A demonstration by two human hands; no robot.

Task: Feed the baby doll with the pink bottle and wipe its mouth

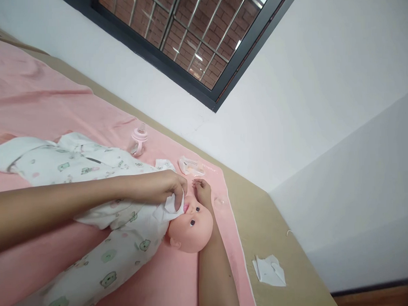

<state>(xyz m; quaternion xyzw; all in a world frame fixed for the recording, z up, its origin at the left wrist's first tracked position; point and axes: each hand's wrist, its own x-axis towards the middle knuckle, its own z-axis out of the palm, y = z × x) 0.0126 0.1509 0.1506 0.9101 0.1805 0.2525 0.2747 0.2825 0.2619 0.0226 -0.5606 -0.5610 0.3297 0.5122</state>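
Nearest me, my right forearm runs up from the bottom edge and under the doll's head (190, 229), so my right hand (203, 191) cradles it from beyond, fingers loosely curled beside the face; I cannot tell whether it grips anything. My left hand (165, 186) comes across the doll's printed sleepsuit (103, 259) and pinches a folded white wipe (172, 205) against the doll's mouth. I judge the wiping is midway: one crumpled used wipe (270, 270) lies off the pink blanket (38, 105) on the tan surface, right of the head. Farther off lie a wipe packet (190, 166) and a pink bottle (139, 139).
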